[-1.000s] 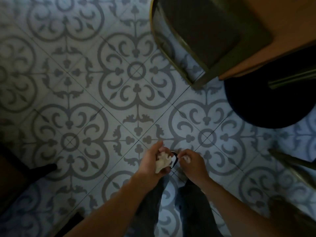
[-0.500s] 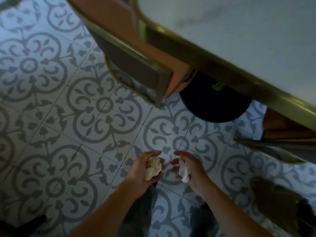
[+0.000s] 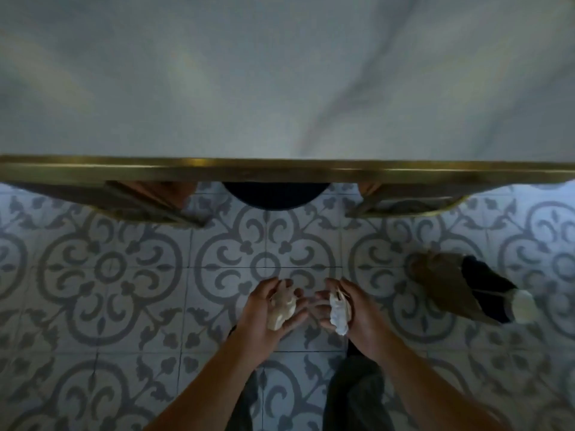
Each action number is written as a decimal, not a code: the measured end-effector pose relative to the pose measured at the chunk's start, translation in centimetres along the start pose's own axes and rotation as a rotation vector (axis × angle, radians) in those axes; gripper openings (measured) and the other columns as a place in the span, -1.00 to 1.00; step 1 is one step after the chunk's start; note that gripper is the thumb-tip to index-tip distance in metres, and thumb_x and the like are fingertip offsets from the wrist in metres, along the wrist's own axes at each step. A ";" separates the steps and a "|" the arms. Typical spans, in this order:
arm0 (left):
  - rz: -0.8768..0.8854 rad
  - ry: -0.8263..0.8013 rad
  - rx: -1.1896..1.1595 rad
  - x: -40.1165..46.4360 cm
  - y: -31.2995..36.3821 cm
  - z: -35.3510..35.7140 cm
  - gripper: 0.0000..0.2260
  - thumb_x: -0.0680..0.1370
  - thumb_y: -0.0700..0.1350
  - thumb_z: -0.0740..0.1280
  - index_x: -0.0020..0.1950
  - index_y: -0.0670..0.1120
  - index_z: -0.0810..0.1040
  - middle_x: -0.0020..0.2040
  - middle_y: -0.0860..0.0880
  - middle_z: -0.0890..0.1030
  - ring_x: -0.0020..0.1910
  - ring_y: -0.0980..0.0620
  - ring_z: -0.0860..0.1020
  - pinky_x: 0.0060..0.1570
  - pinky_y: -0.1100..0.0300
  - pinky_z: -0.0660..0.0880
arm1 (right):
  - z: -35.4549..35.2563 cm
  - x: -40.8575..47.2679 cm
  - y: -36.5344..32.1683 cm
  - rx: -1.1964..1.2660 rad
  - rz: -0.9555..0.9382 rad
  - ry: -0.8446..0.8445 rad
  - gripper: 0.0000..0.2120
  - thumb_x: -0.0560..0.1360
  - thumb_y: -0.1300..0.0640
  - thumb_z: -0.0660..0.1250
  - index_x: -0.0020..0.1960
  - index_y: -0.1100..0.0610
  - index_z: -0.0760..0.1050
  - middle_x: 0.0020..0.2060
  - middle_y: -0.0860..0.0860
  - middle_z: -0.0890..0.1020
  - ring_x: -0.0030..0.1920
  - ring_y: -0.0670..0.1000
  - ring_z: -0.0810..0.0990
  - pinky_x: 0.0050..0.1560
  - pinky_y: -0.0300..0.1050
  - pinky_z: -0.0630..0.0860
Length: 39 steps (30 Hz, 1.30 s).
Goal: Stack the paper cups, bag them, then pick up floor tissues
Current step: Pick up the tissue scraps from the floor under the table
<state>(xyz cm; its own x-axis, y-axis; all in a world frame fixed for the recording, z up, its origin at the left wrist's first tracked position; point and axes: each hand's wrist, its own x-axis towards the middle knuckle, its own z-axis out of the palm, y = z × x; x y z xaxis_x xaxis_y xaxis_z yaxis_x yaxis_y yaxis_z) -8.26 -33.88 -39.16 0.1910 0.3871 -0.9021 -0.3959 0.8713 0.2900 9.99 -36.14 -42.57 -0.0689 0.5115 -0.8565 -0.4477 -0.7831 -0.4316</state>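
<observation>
My left hand (image 3: 264, 312) cups a crumpled off-white tissue (image 3: 282, 306) in its palm. My right hand (image 3: 357, 309) holds a second crumpled white tissue (image 3: 339, 311) between fingers and palm. Both hands hover side by side, a small gap between them, above the patterned floor tiles (image 3: 109, 275) just in front of the table edge. A brown paper bag (image 3: 441, 284) lies on the floor to the right, with something dark and a white wad (image 3: 524, 306) at its open end. No paper cups are visible.
A marble-look table top with a brass rim (image 3: 280, 171) fills the upper half. Under it stand two chair frames (image 3: 149, 203) (image 3: 404, 200) and a dark round table base (image 3: 275, 195). My dark trouser legs (image 3: 354, 396) show below the hands.
The view has swung up and squared onto the table, which now covers the top half. My hands keep their tissues and have drifted slightly apart. The brown bag has come fully into view.
</observation>
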 end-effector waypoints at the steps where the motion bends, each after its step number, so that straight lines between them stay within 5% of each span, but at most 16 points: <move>1: -0.006 -0.028 0.003 0.6 -1.0 1.7 -0.70 0.61 -0.19 0.25 0.32 -0.26 0.46 0.20 -0.26 0.61 -0.03 -0.03 0.70 -0.13 0.13 0.62 | -2.3 0.1 0.0 0.072 0.000 0.016 -0.61 0.54 -0.07 0.18 0.16 0.22 0.51 0.01 0.20 0.63 0.00 0.23 0.61 -0.02 0.15 0.54; 6: -0.111 0.011 0.104 4.0 -5.0 9.6 -0.62 0.55 -0.02 0.33 0.31 -0.20 0.50 0.08 -0.24 0.68 0.03 -0.18 0.69 0.06 -0.12 0.58 | -12.5 -0.8 -1.6 0.333 0.022 0.098 -0.59 0.46 -0.05 0.27 0.18 0.19 0.48 -0.07 0.17 0.60 -0.15 0.14 0.61 -0.11 0.03 0.53; 15: -0.245 -0.042 0.238 9.4 -12.7 24.3 -0.63 0.60 0.03 0.24 0.26 -0.20 0.52 0.21 -0.26 0.58 0.29 -0.26 0.52 0.22 -0.17 0.50 | -27.2 -2.2 -4.5 0.611 -0.062 0.291 -0.68 0.45 -0.06 0.29 -0.02 0.18 0.58 -0.18 0.14 0.65 -0.22 0.11 0.64 -0.26 0.01 0.59; 31: -0.316 -0.143 0.484 19.4 -26.8 40.5 -0.66 0.62 0.08 0.16 0.27 -0.10 0.50 0.00 -0.12 0.58 -0.11 -0.08 0.57 -0.15 0.04 0.52 | -45.6 -1.3 -4.8 0.757 -0.187 0.469 -0.64 0.56 0.00 0.18 0.27 0.17 0.44 0.09 0.17 0.55 0.04 0.17 0.55 0.02 0.14 0.54; 37: -0.337 -0.244 0.591 21.1 -30.8 43.5 -0.60 0.63 0.11 0.08 0.10 -0.12 0.60 -0.04 -0.18 0.63 -0.08 -0.10 0.56 -0.06 0.04 0.46 | -48.8 -1.5 -3.8 0.722 -0.257 0.511 -0.73 0.56 0.01 0.18 0.03 0.15 0.55 -0.07 0.13 0.60 -0.09 0.09 0.56 0.05 0.08 0.48; 39: -0.331 -0.253 0.633 21.5 -31.7 44.2 -0.57 0.63 0.12 0.07 0.20 -0.12 0.58 0.05 -0.18 0.63 0.00 -0.11 0.56 -0.01 0.03 0.47 | -49.6 -1.3 -3.6 0.720 -0.275 0.513 -0.72 0.58 -0.01 0.15 0.08 0.13 0.55 -0.02 0.10 0.62 -0.05 0.05 0.58 0.00 -0.01 0.50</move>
<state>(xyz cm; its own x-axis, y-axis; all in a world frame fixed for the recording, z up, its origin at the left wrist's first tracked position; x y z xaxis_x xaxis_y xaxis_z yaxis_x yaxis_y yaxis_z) 48.13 -39.87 -53.59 0.4403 0.0661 -0.8954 0.2949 0.9313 0.2138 55.89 -51.49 -53.97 0.4481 0.2925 -0.8448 -0.8479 -0.1606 -0.5053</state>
